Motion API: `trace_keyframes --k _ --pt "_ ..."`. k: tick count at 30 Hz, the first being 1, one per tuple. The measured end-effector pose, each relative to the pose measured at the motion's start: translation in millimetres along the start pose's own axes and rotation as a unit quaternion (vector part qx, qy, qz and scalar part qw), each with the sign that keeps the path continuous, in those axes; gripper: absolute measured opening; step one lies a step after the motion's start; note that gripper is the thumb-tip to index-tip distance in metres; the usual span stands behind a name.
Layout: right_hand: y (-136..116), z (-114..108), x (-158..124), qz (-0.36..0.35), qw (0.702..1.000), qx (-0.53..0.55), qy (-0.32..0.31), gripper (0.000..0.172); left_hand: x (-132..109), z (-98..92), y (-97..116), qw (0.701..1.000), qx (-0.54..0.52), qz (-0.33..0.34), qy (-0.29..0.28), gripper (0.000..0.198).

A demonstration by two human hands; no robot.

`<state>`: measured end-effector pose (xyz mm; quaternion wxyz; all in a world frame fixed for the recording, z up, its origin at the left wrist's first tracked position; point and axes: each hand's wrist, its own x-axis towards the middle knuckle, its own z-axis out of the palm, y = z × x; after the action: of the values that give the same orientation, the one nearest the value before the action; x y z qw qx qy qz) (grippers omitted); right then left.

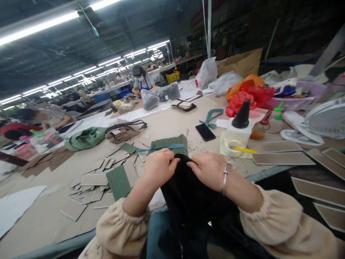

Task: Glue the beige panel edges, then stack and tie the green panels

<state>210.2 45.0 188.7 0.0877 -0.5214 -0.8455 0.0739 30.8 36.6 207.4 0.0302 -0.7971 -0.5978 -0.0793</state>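
My left hand [160,166] and my right hand [209,170] pinch the top edge of a black cloth [185,196], a short distance apart. The cloth hangs from my fingers toward my lap; I cannot tell whether it is a bag or a garment. Just beyond lies a bundle of green strips [169,141], stacked on edge and tied with a teal band [144,148]. To the left of my left hand, a green panel [118,182] rests on a loose heap of beige pieces [94,179].
A phone [205,132], a white bottle with a black cap [239,124], a tape roll [231,148] and a small fan [326,118] stand to the right. Flat beige panels [283,158] lie near the right edge. Co-workers [142,81] sit across the table.
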Motion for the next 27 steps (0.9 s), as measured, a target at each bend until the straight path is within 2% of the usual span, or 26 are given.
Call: trace_keyframes --k 13,27 --pt "7 0 6 -0.021 0.999 -0.023 0.023 0.031 6 -4.5 10 0.997 0.064 -0.041 -0.023 0.029" --pt "6 -2 24 -0.075 0.996 -0.023 0.033 0.033 6 -1.4 9 0.998 0.026 -0.048 -0.004 0.025"
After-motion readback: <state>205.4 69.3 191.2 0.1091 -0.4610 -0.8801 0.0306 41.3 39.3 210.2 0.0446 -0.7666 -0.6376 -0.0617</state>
